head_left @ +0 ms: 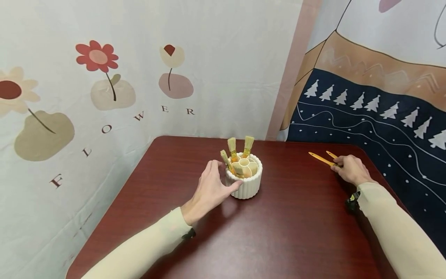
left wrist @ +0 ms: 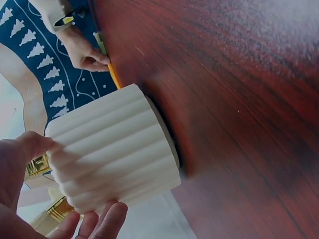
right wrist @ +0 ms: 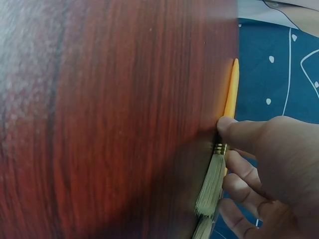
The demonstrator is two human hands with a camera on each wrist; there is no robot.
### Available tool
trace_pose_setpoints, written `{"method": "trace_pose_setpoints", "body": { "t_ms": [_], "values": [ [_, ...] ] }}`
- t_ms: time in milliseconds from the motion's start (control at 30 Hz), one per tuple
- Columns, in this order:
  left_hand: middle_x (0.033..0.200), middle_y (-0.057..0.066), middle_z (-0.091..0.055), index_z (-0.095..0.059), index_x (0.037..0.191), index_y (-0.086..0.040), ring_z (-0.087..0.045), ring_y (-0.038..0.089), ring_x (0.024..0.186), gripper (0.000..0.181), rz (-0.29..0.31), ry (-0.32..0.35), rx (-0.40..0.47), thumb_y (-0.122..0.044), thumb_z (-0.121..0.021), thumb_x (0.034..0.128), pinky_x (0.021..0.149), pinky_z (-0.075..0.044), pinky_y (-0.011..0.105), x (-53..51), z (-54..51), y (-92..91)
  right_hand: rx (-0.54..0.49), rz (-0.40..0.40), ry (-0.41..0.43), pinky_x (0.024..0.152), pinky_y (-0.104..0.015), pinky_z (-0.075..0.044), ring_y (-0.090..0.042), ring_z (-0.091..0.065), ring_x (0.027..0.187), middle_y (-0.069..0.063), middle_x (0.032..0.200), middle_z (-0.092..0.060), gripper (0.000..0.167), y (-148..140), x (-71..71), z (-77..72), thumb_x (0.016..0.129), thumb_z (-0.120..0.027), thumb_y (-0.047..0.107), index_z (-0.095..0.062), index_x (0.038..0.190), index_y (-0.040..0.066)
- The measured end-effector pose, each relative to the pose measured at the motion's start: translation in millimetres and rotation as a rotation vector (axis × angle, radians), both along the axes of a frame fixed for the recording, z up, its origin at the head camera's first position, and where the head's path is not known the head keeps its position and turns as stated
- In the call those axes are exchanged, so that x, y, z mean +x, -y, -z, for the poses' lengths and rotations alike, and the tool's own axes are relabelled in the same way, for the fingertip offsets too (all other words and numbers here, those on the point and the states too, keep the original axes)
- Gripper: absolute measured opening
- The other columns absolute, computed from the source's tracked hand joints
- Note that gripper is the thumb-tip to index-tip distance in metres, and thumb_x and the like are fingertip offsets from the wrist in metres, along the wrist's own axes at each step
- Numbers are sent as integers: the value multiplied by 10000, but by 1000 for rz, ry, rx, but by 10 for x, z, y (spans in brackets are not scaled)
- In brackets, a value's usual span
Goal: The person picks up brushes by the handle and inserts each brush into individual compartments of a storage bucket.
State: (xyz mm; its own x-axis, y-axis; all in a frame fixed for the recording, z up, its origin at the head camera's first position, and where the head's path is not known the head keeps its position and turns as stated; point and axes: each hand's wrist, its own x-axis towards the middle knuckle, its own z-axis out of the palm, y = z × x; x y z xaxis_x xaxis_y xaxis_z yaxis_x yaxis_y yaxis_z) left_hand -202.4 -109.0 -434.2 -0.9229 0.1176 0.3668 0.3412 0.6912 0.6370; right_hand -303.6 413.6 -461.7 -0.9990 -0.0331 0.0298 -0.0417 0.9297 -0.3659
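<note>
A white ribbed pot (head_left: 245, 188) with a divided insert stands on the table, and several paintbrushes (head_left: 248, 146) rise from it bristles up. My left hand (head_left: 210, 190) grips the pot from its left side; in the left wrist view the thumb (left wrist: 36, 144) lies at the rim and the fingers (left wrist: 110, 219) curl against the ribbed wall. At the table's right side, my right hand (head_left: 352, 170) pinches a yellow-handled paintbrush (right wrist: 232, 94) near its ferrule, low at the tabletop. A second paintbrush (head_left: 331, 154) lies beside it, its bristles partly showing in the right wrist view.
The dark red wooden table (head_left: 167, 166) has rounded far corners. A pale cloth with flower prints (head_left: 223, 69) hangs behind it, and a dark blue cloth with white trees (head_left: 348, 112) hangs at the right edge.
</note>
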Motion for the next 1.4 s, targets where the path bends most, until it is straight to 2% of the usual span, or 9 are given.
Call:
{"method": "trace_pose_setpoints", "body": {
  "t_ms": [367,733,800,933,1067,1200,1333,1400],
  "values": [
    [1174,158,-681,-659,1270,-42,-632,195,938,634,-4,27,0,-423,-986,882,859,-564,345,-16,-32,23,-23,5,-2,1032,-772,-545,-548,-703,1196,-372,1353,-753,330,9,-9,24,1130,-729,156,-731,1344,-95],
    [1189,160,-673,-655,1292,-41,-610,205,933,644,11,39,-11,-433,-973,892,845,-557,349,-44,-32,37,-43,-9,-57,999,-726,-588,-511,-743,1094,-366,1249,-781,314,92,20,11,1111,-757,147,-715,1297,-102],
    [1181,147,-663,-655,1295,-44,-603,207,926,640,16,36,-13,-428,-971,892,838,-553,347,-51,-32,41,-61,-7,-64,1007,-741,-576,-513,-731,1104,-369,1255,-781,318,127,28,-1,1109,-769,154,-708,1303,-91],
    [1168,107,-656,-664,1288,-44,-597,202,936,631,18,22,-21,-422,-971,887,841,-547,347,-66,-24,56,-93,-10,-82,1047,-845,-502,-538,-702,1153,-387,1299,-768,314,203,57,-13,1112,-780,149,-695,1321,-69],
    [1173,94,-664,-671,1280,-41,-637,239,971,619,21,21,-20,-414,-967,885,864,-563,363,-71,-25,66,-129,-15,-128,1078,-900,-441,-557,-711,1200,-383,1319,-776,305,295,112,-38,1108,-802,149,-705,1321,-47],
    [1200,121,-691,-673,1277,-43,-711,316,1058,599,38,31,-9,-395,-962,888,922,-601,396,-75,-38,83,-178,-26,-190,1093,-850,-483,-572,-741,1232,-374,1379,-771,311,411,178,-87,1111,-808,156,-726,1342,-35],
    [1214,119,-707,-675,1291,-42,-746,310,1100,594,54,20,-11,-382,-958,894,954,-623,416,-95,-34,115,-212,-39,-250,1045,-779,-565,-563,-775,1187,-343,1375,-783,297,540,248,-148,1126,-795,174,-760,1358,-8],
    [1226,117,-713,-676,1302,-41,-754,294,1109,595,63,18,-9,-376,-956,899,968,-632,425,-104,-29,130,-222,-35,-276,982,-655,-622,-529,-790,1138,-309,1321,-808,288,611,281,-179,1121,-808,189,-783,1352,20]
  ]
}}
